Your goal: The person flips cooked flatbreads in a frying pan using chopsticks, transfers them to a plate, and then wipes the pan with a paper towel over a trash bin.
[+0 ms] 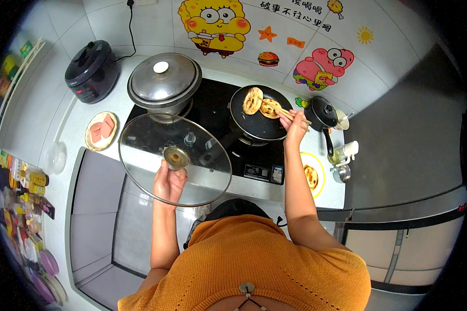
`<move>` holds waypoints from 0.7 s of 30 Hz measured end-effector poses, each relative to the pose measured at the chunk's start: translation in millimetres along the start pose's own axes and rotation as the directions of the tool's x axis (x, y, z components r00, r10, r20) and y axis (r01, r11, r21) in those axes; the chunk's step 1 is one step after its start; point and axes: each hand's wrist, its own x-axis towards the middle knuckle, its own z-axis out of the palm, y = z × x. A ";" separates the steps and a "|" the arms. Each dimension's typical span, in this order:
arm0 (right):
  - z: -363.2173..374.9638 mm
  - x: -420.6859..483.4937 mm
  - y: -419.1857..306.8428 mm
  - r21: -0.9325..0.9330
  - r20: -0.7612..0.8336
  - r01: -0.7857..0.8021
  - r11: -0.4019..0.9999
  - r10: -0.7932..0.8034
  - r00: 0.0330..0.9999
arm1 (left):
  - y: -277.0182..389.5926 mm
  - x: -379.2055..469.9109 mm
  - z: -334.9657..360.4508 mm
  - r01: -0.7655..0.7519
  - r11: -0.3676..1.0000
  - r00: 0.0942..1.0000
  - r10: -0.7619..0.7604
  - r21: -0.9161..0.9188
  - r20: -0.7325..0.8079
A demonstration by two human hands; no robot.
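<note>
My left hand grips the knob of a large round glass lid, held out over the counter and the left part of the black gas stove. With my right hand I hold wooden chopsticks over a black frying pan. Two browned flatbreads lie in that pan; the chopstick tips reach between the left flatbread and the right flatbread. Another browned flatbread rests on a yellow-rimmed plate, beside my right forearm.
A lidded metal pot sits on the stove's left side, near a black electric cooker and a plate of pink slices. Right of the pan stand a lidded black saucepan and a glass jug. Bottles and packets crowd the left counter.
</note>
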 end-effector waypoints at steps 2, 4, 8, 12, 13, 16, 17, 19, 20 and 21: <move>-14.8 7.8 6.4 0.077 -0.037 -0.089 0.993 0.092 0.995 | 0.1 0.0 0.9 0.003 1.000 1.000 -0.003 -0.010 0.002; -26.4 7.0 8.4 0.070 -0.061 -0.177 0.982 0.181 0.982 | -0.1 0.2 0.4 0.009 1.000 1.000 -0.009 -0.015 0.006; -45.4 -5.3 8.8 0.019 -0.087 -0.234 0.972 0.235 0.968 | -2.2 2.0 -0.9 0.033 0.999 0.999 -0.033 -0.013 0.024; -59.4 -11.2 4.6 -0.040 -0.065 -0.197 0.980 0.194 0.979 | -4.4 3.6 1.5 0.051 0.999 0.998 -0.051 -0.013 0.033; -61.5 -11.5 3.1 -0.059 -0.053 -0.180 0.982 0.177 0.983 | -4.5 3.8 3.0 0.057 0.998 0.998 -0.057 -0.011 0.025; -66.2 -6.4 -1.0 -0.124 -0.084 -0.149 0.981 0.139 0.987 | -5.9 5.2 5.8 0.077 0.997 0.997 -0.077 -0.010 -0.001; -67.4 -3.8 -1.6 -0.160 -0.089 -0.132 0.978 0.119 0.989 | -6.6 4.7 4.4 0.084 0.996 0.996 -0.084 -0.014 -0.016; -66.2 -0.5 -0.8 -0.178 -0.089 -0.136 0.975 0.122 0.989 | -7.7 4.8 3.8 0.083 0.996 0.996 -0.083 -0.023 -0.024; -66.6 2.2 1.6 -0.196 -0.088 -0.134 0.971 0.119 0.989 | -7.4 4.7 4.9 0.074 0.997 0.997 -0.074 -0.027 -0.017; -66.3 5.1 2.8 -0.215 -0.084 -0.130 0.968 0.115 0.990 | -7.8 5.0 5.3 0.062 0.997 0.998 -0.063 -0.034 -0.010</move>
